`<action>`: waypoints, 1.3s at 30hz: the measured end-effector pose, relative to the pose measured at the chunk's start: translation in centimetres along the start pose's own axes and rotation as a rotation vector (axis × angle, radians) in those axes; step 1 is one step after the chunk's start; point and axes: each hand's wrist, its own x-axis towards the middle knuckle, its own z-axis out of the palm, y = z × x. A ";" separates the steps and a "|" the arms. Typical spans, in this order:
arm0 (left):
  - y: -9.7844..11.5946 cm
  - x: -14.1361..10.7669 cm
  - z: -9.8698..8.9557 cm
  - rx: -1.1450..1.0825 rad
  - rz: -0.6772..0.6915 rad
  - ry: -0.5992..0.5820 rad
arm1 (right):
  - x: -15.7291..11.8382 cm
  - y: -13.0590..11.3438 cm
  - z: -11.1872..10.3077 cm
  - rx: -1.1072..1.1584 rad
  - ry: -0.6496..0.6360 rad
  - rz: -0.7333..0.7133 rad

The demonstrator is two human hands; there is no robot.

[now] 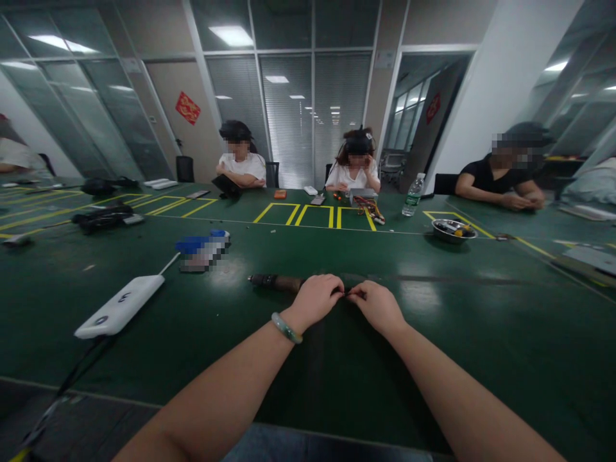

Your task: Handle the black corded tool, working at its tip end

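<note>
A dark, rod-shaped tool (283,283) lies across the green tabletop in front of me, its narrow metal tip pointing left. It resembles an inline electric screwdriver, though the kind is not certain. My left hand (318,296), with a green bangle at the wrist, closes over the tool's right part and hides it. Just beside it, my right hand (378,307) pinches a small dark piece (347,291) at the tool's right end. Fingers cover most of that piece, so whether it is a plug, cap or cord end cannot be made out.
To the left lie a white power bank (121,306) with a cable and a phone (205,253) beside something blue. A metal bowl of small parts (453,231) and a water bottle (412,196) stand at the right. Several people sit across the table; wires (369,208) lie near one.
</note>
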 end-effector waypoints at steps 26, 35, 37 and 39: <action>0.6 0.4 0.0 0.092 -0.059 -0.015 | 0.4 0.2 0.8 0.079 0.010 0.073; 0.4 0.4 0.2 0.071 -0.054 0.012 | 1.1 0.6 1.4 -0.072 -0.024 -0.018; 0.5 0.4 0.3 0.065 -0.062 0.020 | 1.1 0.5 1.4 -0.077 -0.011 -0.022; 0.5 0.3 0.3 0.065 -0.063 0.021 | 1.1 0.4 1.4 -0.076 0.000 -0.021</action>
